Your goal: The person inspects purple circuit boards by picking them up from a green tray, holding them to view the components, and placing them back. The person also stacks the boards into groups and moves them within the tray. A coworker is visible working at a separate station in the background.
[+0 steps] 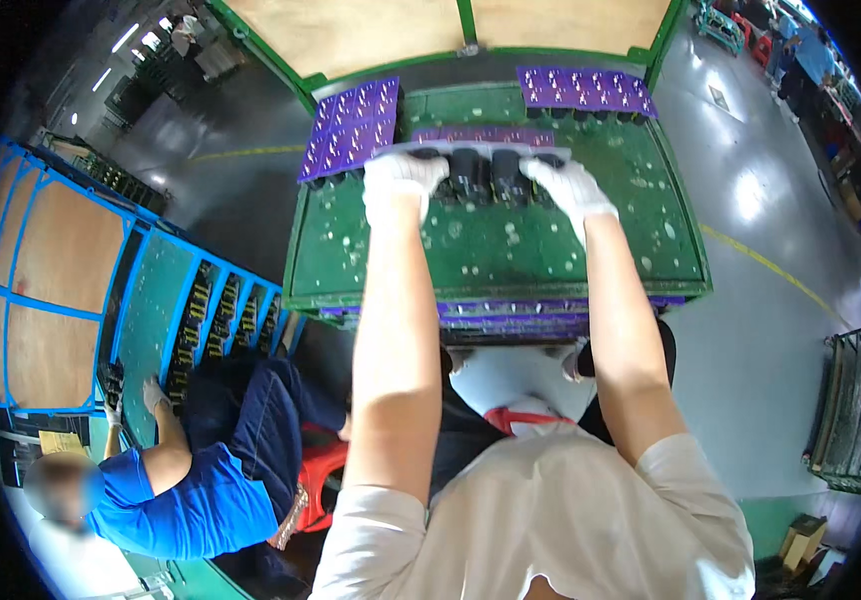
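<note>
My left hand point(406, 182), in a white glove, grips the left end of a board with black cylinders point(489, 176). The right end of the same board is held by my gloved right hand point(569, 188). It is tilted up on edge above the green tabletop point(511, 250), its cylinders facing me; its other face is turned away. Just beyond it shows part of a purple panel point(491, 135). Another purple panel point(351, 125), dotted with small bright spots, lies at the left, and a similar purple panel point(589, 90) lies back right, with black cylinders beneath its edge.
A green frame with wooden panels point(401, 35) rises at the table's far side. More purple boards point(516, 320) sit under the tabletop. At left, a co-worker in blue point(191, 500) sits by a blue-framed rack point(151, 300). A metal rack point(856, 410) stands on the right.
</note>
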`<state>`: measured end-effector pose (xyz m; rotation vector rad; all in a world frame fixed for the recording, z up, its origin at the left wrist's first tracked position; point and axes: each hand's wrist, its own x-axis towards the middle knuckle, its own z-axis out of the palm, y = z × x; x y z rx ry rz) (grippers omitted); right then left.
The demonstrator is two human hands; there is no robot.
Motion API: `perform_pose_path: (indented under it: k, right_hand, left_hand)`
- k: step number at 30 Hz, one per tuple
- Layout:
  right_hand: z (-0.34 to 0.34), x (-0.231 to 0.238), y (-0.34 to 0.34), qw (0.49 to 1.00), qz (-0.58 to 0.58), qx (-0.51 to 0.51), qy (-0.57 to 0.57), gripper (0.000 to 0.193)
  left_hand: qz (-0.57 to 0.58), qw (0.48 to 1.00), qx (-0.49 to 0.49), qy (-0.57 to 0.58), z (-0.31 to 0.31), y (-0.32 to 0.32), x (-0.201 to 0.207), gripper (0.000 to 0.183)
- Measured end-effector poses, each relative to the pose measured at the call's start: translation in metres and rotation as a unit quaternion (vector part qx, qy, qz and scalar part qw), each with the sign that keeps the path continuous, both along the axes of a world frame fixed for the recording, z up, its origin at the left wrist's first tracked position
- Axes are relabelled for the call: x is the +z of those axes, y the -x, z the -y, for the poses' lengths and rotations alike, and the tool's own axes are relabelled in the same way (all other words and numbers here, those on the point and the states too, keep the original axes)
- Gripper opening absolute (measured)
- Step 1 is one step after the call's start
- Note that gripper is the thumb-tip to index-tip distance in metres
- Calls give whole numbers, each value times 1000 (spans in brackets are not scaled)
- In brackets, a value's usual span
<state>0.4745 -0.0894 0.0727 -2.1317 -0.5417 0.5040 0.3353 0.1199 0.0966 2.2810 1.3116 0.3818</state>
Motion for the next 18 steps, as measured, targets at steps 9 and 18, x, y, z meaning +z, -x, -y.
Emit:
perform_pose_path:
  k: [9, 18]
  right_hand:
    - [24, -76, 48, 994, 50, -24, -89, 68]
    - [83, -112, 80, 926, 334, 53, -170, 44]
  left_hand:
    - [259, 955, -12, -144, 74, 52, -95, 39]
    - [279, 918, -50, -278, 137, 114, -141, 55]
